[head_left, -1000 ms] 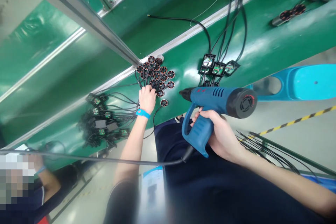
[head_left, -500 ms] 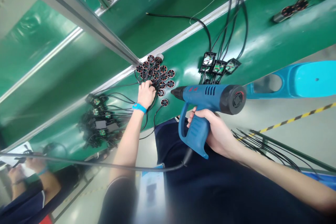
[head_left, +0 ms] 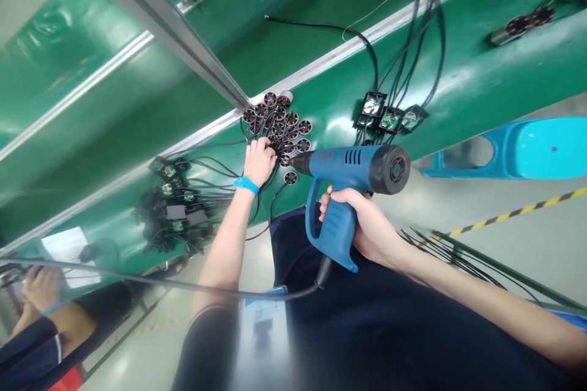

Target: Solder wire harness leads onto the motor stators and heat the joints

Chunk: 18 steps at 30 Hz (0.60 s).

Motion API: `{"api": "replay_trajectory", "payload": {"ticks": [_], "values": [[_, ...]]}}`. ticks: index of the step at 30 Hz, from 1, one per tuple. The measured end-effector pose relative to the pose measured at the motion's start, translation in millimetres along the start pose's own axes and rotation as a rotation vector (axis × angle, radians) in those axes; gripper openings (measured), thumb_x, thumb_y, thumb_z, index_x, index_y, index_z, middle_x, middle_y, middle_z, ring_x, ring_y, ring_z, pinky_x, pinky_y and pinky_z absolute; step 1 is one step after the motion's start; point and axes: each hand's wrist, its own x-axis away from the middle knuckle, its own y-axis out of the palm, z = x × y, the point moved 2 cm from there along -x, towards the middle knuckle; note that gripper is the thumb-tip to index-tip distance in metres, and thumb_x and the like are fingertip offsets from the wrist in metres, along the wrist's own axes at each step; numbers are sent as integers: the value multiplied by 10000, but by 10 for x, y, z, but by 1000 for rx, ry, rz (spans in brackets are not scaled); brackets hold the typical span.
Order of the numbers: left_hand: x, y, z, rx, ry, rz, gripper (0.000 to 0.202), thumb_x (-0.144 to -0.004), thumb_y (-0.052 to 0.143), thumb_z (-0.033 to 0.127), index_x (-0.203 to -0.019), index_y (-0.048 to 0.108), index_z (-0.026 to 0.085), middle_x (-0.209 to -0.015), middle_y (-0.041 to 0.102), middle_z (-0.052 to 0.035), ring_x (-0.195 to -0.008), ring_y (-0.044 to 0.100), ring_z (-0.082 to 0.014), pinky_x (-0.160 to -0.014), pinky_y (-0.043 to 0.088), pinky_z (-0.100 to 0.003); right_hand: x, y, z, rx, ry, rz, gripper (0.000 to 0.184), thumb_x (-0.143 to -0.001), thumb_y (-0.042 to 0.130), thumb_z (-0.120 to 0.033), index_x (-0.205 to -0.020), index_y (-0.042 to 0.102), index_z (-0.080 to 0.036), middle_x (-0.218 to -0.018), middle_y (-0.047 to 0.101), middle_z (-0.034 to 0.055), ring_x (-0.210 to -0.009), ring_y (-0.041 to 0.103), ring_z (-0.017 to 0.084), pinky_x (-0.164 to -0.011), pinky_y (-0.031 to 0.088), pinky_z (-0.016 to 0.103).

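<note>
A blue heat gun [head_left: 343, 170] with a black nozzle is held by its handle in my right hand [head_left: 367, 220]. Its nozzle points left, right beside a cluster of small round motors [head_left: 277, 128] with copper-coloured windings and black cables. My left hand [head_left: 259, 162], a blue band at its wrist, is at the near left side of this cluster, fingers curled round black cables [head_left: 265, 142]; the fingertips are partly hidden. One separate motor [head_left: 290, 178] lies just below the nozzle, its cable trailing toward the bench edge.
Left on the green bench [head_left: 220, 189] lies a heap of circuit boards [head_left: 169, 211] with cables. Black housings with boards [head_left: 391, 118] sit to the right. A metal post [head_left: 183, 36] rises behind the motors. A blue stool [head_left: 545, 146] stands right. A co-worker's hands [head_left: 43, 287] are far left.
The heat gun has moved left, bringing its nozzle up to the motors. My left hand stays at the cables. The whole view has shifted slightly. The co-worker's hands have moved.
</note>
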Motion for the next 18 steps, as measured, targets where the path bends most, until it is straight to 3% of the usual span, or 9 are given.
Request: {"api": "replay_trajectory", "payload": {"ticks": [18], "values": [[18,-10,-28,49,-2,37,95,-923,630,264,-885,695,205,-1215,565,-109,-1116,483,-301,-917,418,-456,-33,43,3,16,-16,-30,220,-671,763,-288,-817,619,-208,-754,624,-12,-692,575,156,-701,514,303]]}}
